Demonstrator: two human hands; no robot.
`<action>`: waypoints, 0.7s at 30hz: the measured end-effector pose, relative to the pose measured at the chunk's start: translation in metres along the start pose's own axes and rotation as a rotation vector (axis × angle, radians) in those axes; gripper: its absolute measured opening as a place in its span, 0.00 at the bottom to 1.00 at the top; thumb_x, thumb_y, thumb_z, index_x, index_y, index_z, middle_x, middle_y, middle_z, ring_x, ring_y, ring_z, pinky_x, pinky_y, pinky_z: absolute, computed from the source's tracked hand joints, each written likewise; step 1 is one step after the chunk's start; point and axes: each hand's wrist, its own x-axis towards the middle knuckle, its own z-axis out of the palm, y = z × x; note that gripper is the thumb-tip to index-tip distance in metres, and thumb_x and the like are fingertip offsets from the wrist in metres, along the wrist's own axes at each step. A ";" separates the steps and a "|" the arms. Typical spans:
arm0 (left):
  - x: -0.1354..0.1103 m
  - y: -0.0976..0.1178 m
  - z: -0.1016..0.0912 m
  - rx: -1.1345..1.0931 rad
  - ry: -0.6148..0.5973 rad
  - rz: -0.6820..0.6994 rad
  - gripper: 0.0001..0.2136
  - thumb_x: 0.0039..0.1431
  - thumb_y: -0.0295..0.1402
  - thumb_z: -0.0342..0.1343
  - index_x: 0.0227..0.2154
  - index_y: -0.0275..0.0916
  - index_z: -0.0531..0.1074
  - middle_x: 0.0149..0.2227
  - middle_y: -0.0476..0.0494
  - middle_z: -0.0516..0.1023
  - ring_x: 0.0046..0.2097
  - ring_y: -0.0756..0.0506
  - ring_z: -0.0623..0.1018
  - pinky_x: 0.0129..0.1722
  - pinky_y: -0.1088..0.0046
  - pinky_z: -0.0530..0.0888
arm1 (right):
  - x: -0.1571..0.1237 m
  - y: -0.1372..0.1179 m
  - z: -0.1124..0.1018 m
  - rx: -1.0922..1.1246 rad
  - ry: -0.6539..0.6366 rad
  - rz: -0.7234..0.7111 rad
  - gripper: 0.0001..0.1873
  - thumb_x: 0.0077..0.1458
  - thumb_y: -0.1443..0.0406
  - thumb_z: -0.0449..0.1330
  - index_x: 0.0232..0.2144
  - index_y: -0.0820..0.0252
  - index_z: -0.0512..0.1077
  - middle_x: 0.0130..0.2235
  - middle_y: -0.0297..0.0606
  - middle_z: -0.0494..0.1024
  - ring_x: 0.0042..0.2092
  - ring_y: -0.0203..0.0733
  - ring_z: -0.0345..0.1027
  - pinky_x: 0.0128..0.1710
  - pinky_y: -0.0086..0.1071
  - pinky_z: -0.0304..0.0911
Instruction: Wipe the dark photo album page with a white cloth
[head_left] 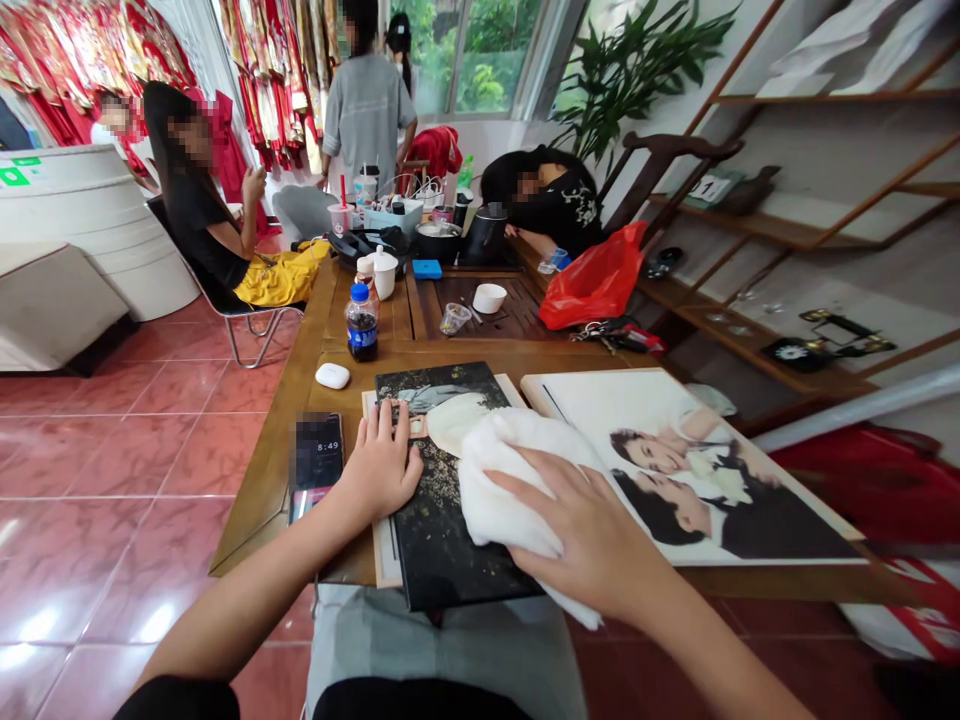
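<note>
My left hand [385, 458] lies with its fingers spread on the left edge of a dark photo panel [435, 540], which shows a pale dress and gold specks. A bunched white cloth [491, 475] is under my right hand [581, 520], whose fingers curve over it and press it onto the panel's right part. Beneath the dark panel, the pale edges of another panel [386, 560] stick out. To the right lies a large wedding photo print [585, 405] of two people, partly covered by the cloth and my right hand.
A phone [317, 460], an earbud case [332, 375] and a cola bottle [361, 325] stand on the left of the wooden table [274, 510]. Farther back are a white bowl [489, 298], a red plastic bag [596, 280] and keys [607, 332]. Several people are around the table.
</note>
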 end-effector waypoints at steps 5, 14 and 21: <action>0.000 -0.001 0.004 0.001 0.031 0.001 0.31 0.69 0.38 0.41 0.70 0.25 0.49 0.71 0.18 0.52 0.73 0.28 0.53 0.66 0.45 0.60 | 0.044 0.023 0.005 0.006 -0.095 0.064 0.32 0.56 0.57 0.59 0.64 0.47 0.66 0.68 0.46 0.62 0.64 0.60 0.59 0.57 0.56 0.60; -0.001 0.001 0.002 0.003 0.016 0.001 0.31 0.70 0.38 0.41 0.70 0.25 0.48 0.71 0.18 0.51 0.73 0.28 0.53 0.67 0.45 0.59 | 0.114 0.052 0.019 -0.009 -0.152 0.139 0.33 0.61 0.49 0.56 0.65 0.50 0.63 0.69 0.49 0.59 0.65 0.63 0.56 0.58 0.58 0.58; -0.001 0.002 -0.001 0.004 -0.006 0.001 0.31 0.70 0.37 0.41 0.70 0.23 0.48 0.71 0.17 0.50 0.73 0.28 0.51 0.67 0.45 0.59 | 0.144 0.051 0.029 -0.013 -0.123 0.167 0.33 0.63 0.48 0.53 0.66 0.51 0.63 0.69 0.51 0.58 0.64 0.66 0.56 0.56 0.62 0.56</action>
